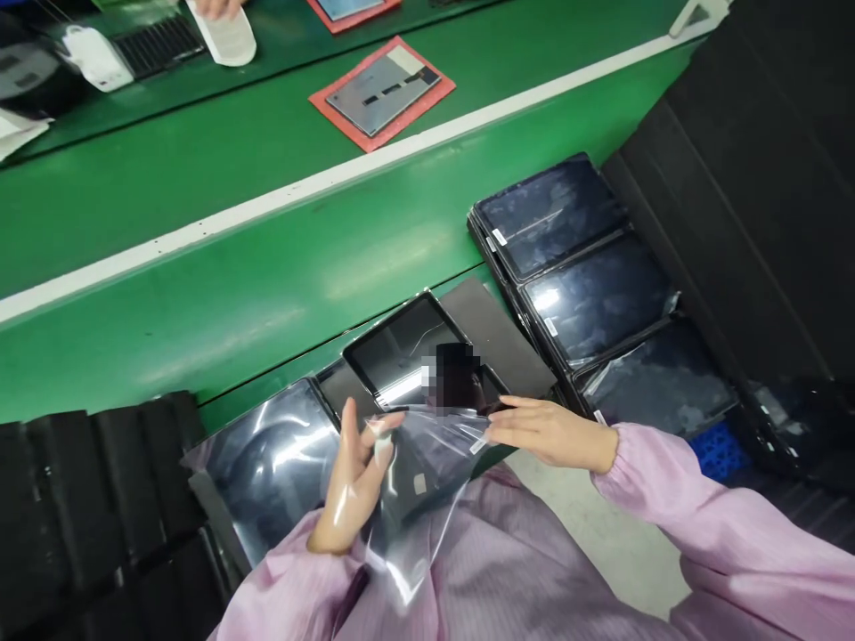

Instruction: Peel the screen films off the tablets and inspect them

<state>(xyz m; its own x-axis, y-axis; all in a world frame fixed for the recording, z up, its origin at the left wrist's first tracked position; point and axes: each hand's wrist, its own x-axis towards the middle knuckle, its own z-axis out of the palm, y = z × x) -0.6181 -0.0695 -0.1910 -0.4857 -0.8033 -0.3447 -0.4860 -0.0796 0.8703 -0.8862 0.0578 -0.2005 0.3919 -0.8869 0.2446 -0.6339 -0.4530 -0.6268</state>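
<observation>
A tablet with a black border lies face up on a dark grey pad, its near edge at a clear plastic bag. The bag hangs between my hands toward my lap, with a small pale label showing at it. My right hand pinches the bag's edge by the tablet's near right corner. My left hand is at the bag's left side, fingers spread and partly covered by the glossy film. Beside that hand lies another film-wrapped tablet.
Stacks of wrapped tablets stand at the right, and black cases at the left. Beyond a white rail, a display panel rests on red foam. A co-worker's hand shows at the top left.
</observation>
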